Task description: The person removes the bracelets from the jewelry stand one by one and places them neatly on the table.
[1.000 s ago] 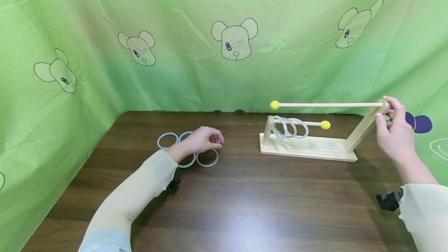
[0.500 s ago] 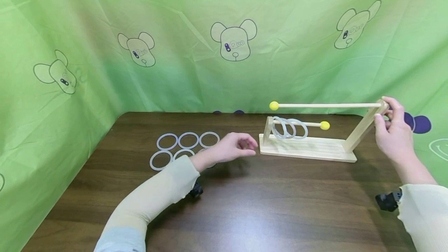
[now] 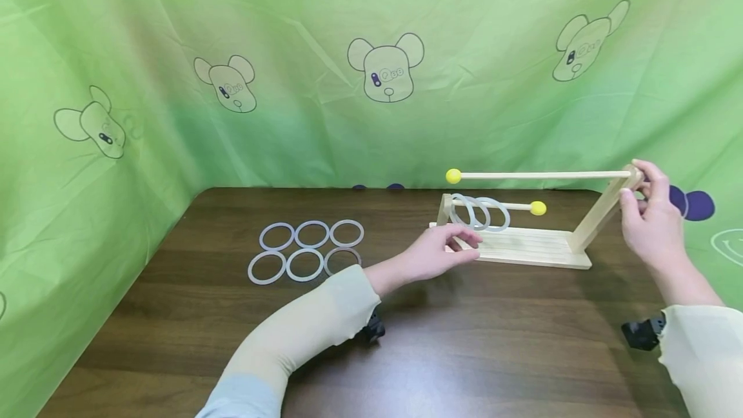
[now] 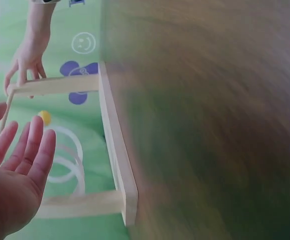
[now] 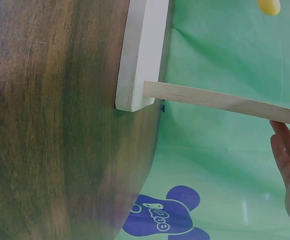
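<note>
A wooden stand [image 3: 534,248] has a short post, a tall slanted post [image 3: 604,215] and two horizontal rods. Each rod ends in a yellow ball [image 3: 538,208]. Several pale rings [image 3: 508,217] hang on the lower rod, while the upper rod [image 3: 540,175] carries none. My left hand [image 3: 435,253] hovers in front of the stand's left end, below those rings, holding nothing. Its fingers look loosely extended in the left wrist view [image 4: 15,185]. With thumb and fingers, my right hand [image 3: 656,218] holds the top of the tall post; the right wrist view shows fingertips [image 5: 280,127] against its edge.
Several pale rings [image 3: 305,251] lie flat in two rows on the left of the brown wooden table [image 3: 464,340]. A green curtain [image 3: 290,134] with printed bear heads hangs behind the table. A black wrist camera [image 3: 374,328] sits under the left forearm.
My left hand has moved right from above the flat rings to the stand's left end, uncovering those rings. My right hand has stayed on the tall post, and the stand has not moved.
</note>
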Available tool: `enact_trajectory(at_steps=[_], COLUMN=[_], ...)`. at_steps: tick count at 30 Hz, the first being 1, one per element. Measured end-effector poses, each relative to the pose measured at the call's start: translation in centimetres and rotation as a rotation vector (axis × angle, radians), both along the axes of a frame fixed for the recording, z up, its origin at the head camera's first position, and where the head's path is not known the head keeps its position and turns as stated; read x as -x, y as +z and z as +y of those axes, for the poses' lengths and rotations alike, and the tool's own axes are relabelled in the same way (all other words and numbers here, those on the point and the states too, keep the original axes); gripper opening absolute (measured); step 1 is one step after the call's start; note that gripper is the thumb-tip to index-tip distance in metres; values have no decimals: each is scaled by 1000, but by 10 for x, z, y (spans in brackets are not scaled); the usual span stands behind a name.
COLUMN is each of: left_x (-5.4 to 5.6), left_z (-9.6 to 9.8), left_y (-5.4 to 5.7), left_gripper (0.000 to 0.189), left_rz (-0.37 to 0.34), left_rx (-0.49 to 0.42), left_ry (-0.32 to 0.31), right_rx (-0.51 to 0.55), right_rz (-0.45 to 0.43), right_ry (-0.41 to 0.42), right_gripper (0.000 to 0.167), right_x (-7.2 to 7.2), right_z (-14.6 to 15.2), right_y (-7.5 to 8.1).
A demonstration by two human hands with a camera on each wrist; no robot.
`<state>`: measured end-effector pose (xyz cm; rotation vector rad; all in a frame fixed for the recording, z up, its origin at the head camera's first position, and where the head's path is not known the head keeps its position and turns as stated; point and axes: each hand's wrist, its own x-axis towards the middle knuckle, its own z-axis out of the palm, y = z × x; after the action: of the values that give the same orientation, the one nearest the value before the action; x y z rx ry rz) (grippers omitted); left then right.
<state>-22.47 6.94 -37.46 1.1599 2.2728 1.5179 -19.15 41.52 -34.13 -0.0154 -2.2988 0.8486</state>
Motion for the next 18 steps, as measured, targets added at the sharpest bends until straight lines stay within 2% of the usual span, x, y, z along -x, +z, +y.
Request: enact_trajectory(at_steps=[7,11,18], left_x=[-1,0,-2], left_z=[26,40,55], left_y=[-2,-6,-10], left_gripper=[32,35,35], left_rz=[-68,-97,-134], left_rx=[-72,-114,-154], left_ry=[31,69,153], right_rx=[-2,2,-4], right_rz=[17,40,24], right_ry=[13,19,7], right_gripper=[51,51,51], right_x=[-1,-1,0], right_z=[0,1,2], right_y=[0,-1,-2])
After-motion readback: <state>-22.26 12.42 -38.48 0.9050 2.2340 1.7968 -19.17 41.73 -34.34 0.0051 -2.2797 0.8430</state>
